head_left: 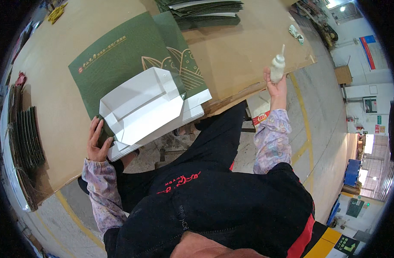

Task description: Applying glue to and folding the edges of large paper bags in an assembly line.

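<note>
A green paper bag point(115, 64) with gold print lies flat on the table, its white bottom point(141, 103) unfolded into an open box shape facing me. At the bag's near left corner is my left hand point(96, 139), thumb and fingers closed round the green edge. My right hand point(276, 88) is off to the right, by the table's edge, wrapped round a squeeze bottle point(277, 69). The bottle is translucent, with whitish contents and a thin nozzle pointing up and away. Under the open bottom, more white-edged sheets or bags point(192, 112) show.
Green folded bags point(205, 13) are stacked at the table's far side. Another bundle point(29, 137) stands at the left edge. A crumpled cloth point(295, 34) lies at the far right, a yellow one point(57, 13) at the far left. The brown tabletop point(231, 56) has a worn near edge.
</note>
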A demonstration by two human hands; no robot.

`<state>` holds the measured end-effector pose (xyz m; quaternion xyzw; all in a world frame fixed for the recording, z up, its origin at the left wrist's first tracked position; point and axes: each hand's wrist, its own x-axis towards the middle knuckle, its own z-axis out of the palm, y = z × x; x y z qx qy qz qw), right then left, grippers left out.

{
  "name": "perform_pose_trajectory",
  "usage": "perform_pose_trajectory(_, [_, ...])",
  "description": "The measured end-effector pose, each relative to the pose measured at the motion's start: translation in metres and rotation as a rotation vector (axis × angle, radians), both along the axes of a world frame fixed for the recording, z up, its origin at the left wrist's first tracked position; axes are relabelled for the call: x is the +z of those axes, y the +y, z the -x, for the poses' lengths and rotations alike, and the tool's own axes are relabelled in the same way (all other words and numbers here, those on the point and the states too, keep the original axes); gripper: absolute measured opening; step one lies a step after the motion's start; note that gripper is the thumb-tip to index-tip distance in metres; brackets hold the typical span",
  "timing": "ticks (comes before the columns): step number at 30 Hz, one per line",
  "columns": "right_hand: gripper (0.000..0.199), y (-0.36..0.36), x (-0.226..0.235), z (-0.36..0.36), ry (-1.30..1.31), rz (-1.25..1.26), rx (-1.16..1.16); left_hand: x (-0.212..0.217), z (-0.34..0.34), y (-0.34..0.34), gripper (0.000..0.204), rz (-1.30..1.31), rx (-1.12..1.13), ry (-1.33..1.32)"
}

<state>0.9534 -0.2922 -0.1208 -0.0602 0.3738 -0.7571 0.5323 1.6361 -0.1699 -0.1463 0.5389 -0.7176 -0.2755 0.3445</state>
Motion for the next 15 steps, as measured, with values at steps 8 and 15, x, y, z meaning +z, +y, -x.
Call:
perform_pose_trajectory(8, [0.041,0.009,0.026,0.003,-0.049,0.023,-0.023,-0.003,0.002,-0.005,0.065,0.007,0.014,0.02])
perform_pose_trajectory(15, [0.043,0.009,0.106,0.057,0.51,-0.152,0.078,-0.005,-0.001,0.006,0.069,0.027,0.049,0.047])
